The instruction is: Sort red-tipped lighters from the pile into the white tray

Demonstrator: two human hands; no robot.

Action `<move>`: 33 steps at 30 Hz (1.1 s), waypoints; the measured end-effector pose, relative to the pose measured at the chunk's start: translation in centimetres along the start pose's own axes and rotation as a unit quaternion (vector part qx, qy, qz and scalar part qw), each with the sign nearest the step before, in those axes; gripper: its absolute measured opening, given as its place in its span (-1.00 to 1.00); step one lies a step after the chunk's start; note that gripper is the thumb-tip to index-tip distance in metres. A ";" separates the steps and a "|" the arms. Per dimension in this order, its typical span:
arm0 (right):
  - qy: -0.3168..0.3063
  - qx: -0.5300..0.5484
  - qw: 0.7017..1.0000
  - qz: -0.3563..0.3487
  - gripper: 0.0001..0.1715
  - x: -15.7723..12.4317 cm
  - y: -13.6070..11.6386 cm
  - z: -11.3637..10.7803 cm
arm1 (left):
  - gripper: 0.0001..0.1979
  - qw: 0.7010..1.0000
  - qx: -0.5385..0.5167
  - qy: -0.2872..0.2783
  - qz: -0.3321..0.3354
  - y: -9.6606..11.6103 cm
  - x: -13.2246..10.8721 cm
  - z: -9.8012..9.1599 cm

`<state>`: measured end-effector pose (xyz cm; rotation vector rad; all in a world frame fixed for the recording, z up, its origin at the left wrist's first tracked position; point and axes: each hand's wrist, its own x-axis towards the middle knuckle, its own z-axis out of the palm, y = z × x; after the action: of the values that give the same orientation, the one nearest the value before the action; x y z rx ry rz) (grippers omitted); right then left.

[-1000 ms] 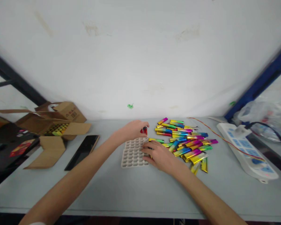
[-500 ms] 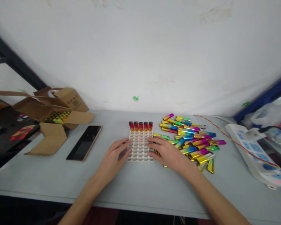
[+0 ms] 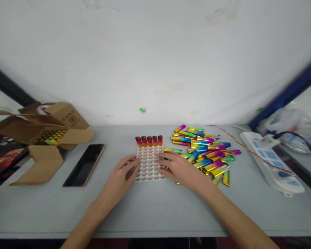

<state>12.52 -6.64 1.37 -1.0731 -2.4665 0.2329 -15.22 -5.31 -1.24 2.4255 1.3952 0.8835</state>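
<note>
A white tray with oval holes [image 3: 149, 162] lies on the grey table [image 3: 155, 207]. Several lighters with red tops [image 3: 149, 140] stand upright in its far row. My left hand [image 3: 120, 178] rests at the tray's left edge, fingers spread flat and holding nothing. At the tray's right edge my right hand [image 3: 180, 169] lies with its fingers stretched out, and some lighters lie partly under it. A heap of shiny multicoloured lighters [image 3: 204, 152] lies just right of the tray.
An open cardboard box [image 3: 45, 133] holding more lighters stands at the left, with a black phone [image 3: 84, 165] beside it. A white power strip [image 3: 271, 162] with a red-yellow wire lies at the right. A white wall rises behind the table.
My left hand has drawn back from the tray's far row, where the standing lighters now show, and has come down at the tray's left edge. My right hand has stayed at the right edge.
</note>
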 end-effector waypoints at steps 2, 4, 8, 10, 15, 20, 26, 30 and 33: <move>0.016 0.005 1.000 -0.008 -0.70 0.0 0.1 -0.4 | -0.64 1.000 0.006 -0.010 0.006 -0.1 0.7 -0.6; 0.049 0.005 0.999 0.002 -0.68 0.0 0.4 -1.1 | -0.64 1.000 0.009 -0.018 0.008 0.2 1.5 -1.4; 0.135 -0.022 0.989 0.055 -0.69 -0.3 1.5 -3.7 | -0.68 0.998 0.038 0.048 0.011 2.5 3.4 -3.3; 0.184 -0.044 0.977 0.095 -0.68 -0.9 2.4 -5.3 | -0.75 0.995 0.047 0.074 0.050 4.5 4.5 -3.5; 0.339 -0.100 0.910 0.215 -0.66 -3.1 5.4 -8.3 | -0.74 0.979 0.014 -0.048 0.198 9.4 9.2 0.2; 0.371 -0.116 0.886 0.255 -0.67 -4.3 7.5 -8.6 | -0.72 0.942 0.098 -0.198 0.254 10.9 14.7 6.6; 0.365 -0.117 0.888 0.254 -0.68 -4.1 7.6 -8.7 | -0.76 0.943 0.128 -0.190 0.243 9.9 16.8 10.1; 0.370 -0.122 0.888 0.246 -0.67 -4.1 7.2 -9.1 | -0.76 0.945 0.093 -0.200 0.243 9.5 16.7 10.4; 0.368 -0.122 0.888 0.247 -0.68 -4.2 7.1 -9.2 | -0.80 0.940 0.095 -0.208 0.254 9.8 16.3 9.8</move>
<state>23.87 -4.98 5.90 -1.5362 -1.5433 -0.3027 3.65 4.27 1.74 2.9533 0.7433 0.2809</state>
